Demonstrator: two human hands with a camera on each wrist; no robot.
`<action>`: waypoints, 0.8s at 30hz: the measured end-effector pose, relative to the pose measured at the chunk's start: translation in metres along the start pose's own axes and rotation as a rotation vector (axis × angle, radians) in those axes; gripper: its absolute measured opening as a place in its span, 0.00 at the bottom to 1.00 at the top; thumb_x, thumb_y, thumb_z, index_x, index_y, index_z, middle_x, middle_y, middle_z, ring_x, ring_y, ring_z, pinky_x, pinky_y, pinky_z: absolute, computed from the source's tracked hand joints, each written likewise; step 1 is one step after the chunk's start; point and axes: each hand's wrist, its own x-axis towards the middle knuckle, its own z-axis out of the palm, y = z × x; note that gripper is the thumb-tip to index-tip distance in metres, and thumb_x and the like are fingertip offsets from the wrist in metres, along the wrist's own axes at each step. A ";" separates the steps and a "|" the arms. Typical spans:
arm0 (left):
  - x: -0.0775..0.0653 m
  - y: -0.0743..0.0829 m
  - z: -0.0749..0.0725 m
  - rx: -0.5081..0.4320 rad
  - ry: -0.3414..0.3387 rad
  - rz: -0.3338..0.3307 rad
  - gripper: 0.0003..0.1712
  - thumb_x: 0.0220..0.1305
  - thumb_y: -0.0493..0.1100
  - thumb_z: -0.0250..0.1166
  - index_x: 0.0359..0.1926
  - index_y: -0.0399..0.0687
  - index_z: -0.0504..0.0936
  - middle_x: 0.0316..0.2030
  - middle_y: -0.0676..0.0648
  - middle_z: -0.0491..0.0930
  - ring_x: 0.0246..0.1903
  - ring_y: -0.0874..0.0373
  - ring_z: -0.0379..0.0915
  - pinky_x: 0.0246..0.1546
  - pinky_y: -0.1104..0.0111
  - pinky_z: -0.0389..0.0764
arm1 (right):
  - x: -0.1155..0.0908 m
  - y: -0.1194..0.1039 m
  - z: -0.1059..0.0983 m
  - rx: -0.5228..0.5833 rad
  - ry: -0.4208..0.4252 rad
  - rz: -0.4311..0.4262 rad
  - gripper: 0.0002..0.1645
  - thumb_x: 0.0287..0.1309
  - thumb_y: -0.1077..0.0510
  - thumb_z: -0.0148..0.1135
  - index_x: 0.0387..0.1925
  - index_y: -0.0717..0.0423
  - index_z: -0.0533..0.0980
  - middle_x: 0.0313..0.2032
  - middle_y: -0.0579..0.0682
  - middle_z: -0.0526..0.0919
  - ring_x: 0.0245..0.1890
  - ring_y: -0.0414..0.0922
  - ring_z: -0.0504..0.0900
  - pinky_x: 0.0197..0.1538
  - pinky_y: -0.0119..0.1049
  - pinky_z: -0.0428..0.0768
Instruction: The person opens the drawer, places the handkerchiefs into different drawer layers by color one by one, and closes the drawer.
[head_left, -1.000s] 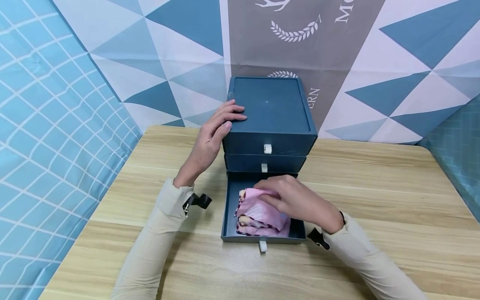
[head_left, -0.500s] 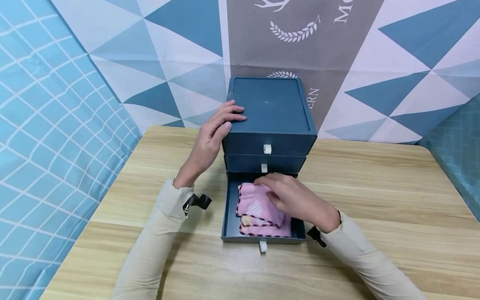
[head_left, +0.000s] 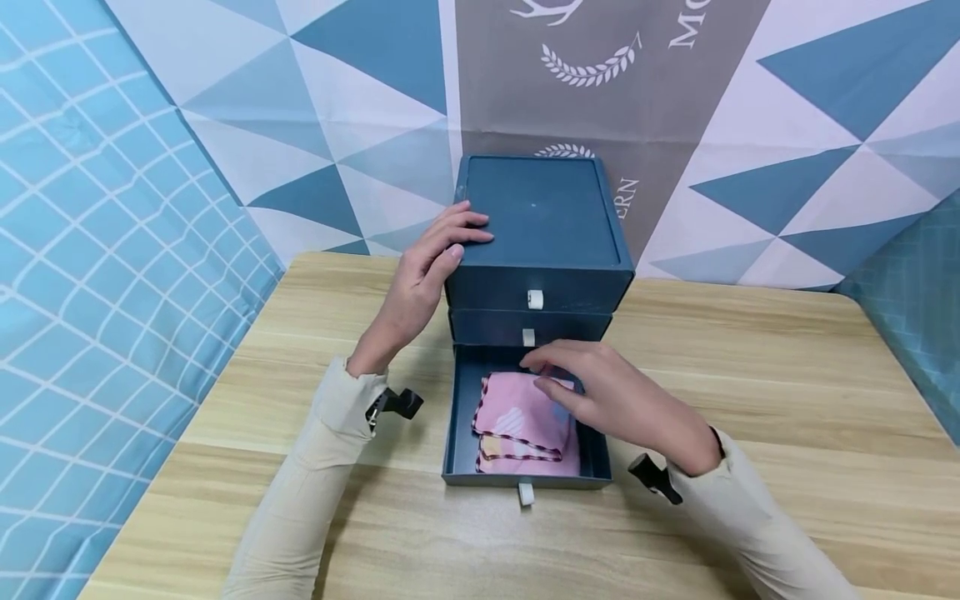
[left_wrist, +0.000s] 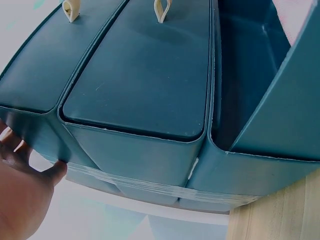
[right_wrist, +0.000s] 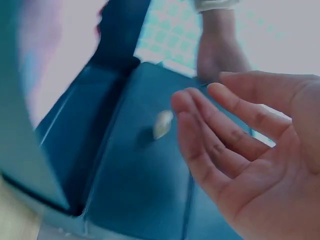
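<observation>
A dark blue three-drawer box (head_left: pixel 536 217) stands on the table against the wall cloth. Its bottom drawer (head_left: pixel 465 417) is pulled out, and the two upper drawers are closed. Inside the bottom drawer lies a folded pink cloth (head_left: pixel 521 408) with a dark striped edge and a pale heart-like print. My left hand (head_left: pixel 420 279) rests on the box's top left edge, fingers extended over the top. My right hand (head_left: pixel 611 400) hovers above the right side of the drawer, fingers loosely bent. Nothing shows between its fingers and thumb in the right wrist view.
Small white pull tabs (head_left: pixel 535 299) mark each drawer front. The wooden table (head_left: pixel 750 400) extends to both sides of the box. Patterned cloth (head_left: pixel 360 108) hangs behind, and blue checked cloth (head_left: pixel 90 275) at the left. A black strap (head_left: pixel 397 403) hangs at the left wrist.
My right hand pinched the pink cloth's upper edge, laid it down flatter in the drawer, then let go and moved slightly right. My left hand has stayed in place.
</observation>
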 end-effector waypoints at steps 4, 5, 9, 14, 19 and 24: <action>0.000 -0.001 0.002 -0.008 0.001 0.002 0.19 0.72 0.31 0.45 0.54 0.26 0.78 0.63 0.30 0.71 0.74 0.43 0.50 0.75 0.63 0.49 | -0.015 -0.014 0.002 0.183 -0.029 -0.041 0.12 0.70 0.56 0.59 0.51 0.48 0.82 0.42 0.38 0.85 0.35 0.33 0.80 0.38 0.31 0.83; 0.000 -0.001 0.002 -0.010 0.002 0.003 0.19 0.73 0.32 0.45 0.54 0.26 0.78 0.63 0.30 0.71 0.74 0.43 0.50 0.75 0.63 0.49 | -0.020 -0.017 0.005 0.245 -0.061 -0.053 0.11 0.71 0.55 0.58 0.50 0.47 0.82 0.40 0.37 0.85 0.33 0.32 0.80 0.36 0.31 0.82; -0.002 -0.002 0.003 -0.010 0.002 0.000 0.19 0.73 0.32 0.45 0.54 0.27 0.78 0.63 0.31 0.70 0.74 0.43 0.49 0.75 0.63 0.49 | -0.039 -0.026 0.026 0.520 -0.259 -0.030 0.12 0.74 0.51 0.53 0.46 0.44 0.82 0.35 0.37 0.84 0.28 0.32 0.80 0.33 0.31 0.83; -0.003 -0.003 0.000 -0.003 0.004 -0.007 0.19 0.73 0.32 0.45 0.55 0.27 0.78 0.63 0.31 0.70 0.74 0.43 0.49 0.75 0.64 0.49 | -0.064 -0.026 0.063 0.872 -0.506 0.105 0.14 0.74 0.54 0.52 0.47 0.53 0.82 0.31 0.43 0.84 0.27 0.31 0.79 0.31 0.27 0.82; -0.002 -0.003 -0.001 0.005 0.003 -0.002 0.19 0.74 0.32 0.45 0.54 0.27 0.78 0.63 0.31 0.70 0.74 0.44 0.50 0.75 0.64 0.49 | -0.085 -0.022 0.091 1.121 -0.608 0.308 0.18 0.75 0.54 0.50 0.51 0.59 0.81 0.30 0.43 0.82 0.25 0.33 0.75 0.29 0.21 0.75; -0.001 -0.003 0.001 0.005 0.002 0.000 0.19 0.74 0.32 0.45 0.55 0.28 0.78 0.63 0.31 0.70 0.74 0.45 0.49 0.75 0.64 0.49 | -0.094 -0.013 0.102 1.347 -0.628 0.489 0.23 0.75 0.50 0.50 0.55 0.64 0.78 0.30 0.44 0.83 0.25 0.31 0.78 0.28 0.21 0.78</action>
